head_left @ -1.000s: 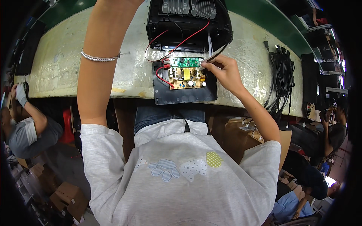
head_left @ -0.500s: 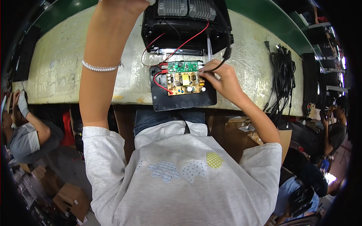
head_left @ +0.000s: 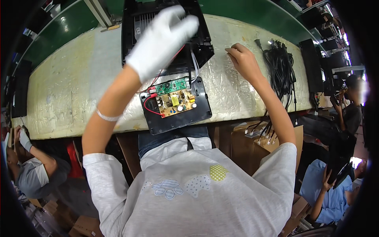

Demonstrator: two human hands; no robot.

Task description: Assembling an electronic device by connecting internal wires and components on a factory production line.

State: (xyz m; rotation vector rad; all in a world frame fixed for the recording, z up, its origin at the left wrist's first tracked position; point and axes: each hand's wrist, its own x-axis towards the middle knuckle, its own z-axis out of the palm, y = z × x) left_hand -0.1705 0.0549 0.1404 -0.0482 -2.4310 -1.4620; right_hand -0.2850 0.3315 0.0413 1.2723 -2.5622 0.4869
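Observation:
My left hand (head_left: 164,41), in a white glove and slightly blurred, hovers over a black device housing (head_left: 206,43) with its thumb and fingers apart, holding nothing visible. Bare and curled, my right hand (head_left: 245,61) is over the bench to the right of the housing; its thumb and fingertips are close together with nothing seen in them. On the near side of the housing lies a black panel (head_left: 193,115). A green circuit board (head_left: 172,85) and a tan circuit board (head_left: 173,103) sit on it. Red wires and white wires (head_left: 195,63) run between housing and boards.
A bundle of black power cords (head_left: 280,69) lies on the bench (head_left: 79,91) to the right. Beyond it stands a black panel-like part (head_left: 312,65). A cardboard box (head_left: 254,146) is below the bench edge. Other people work at far left and right.
My right hand has let go of the black cable by the boards and moved up and right. My left hand has come down into view from the top edge. The whole view has shifted.

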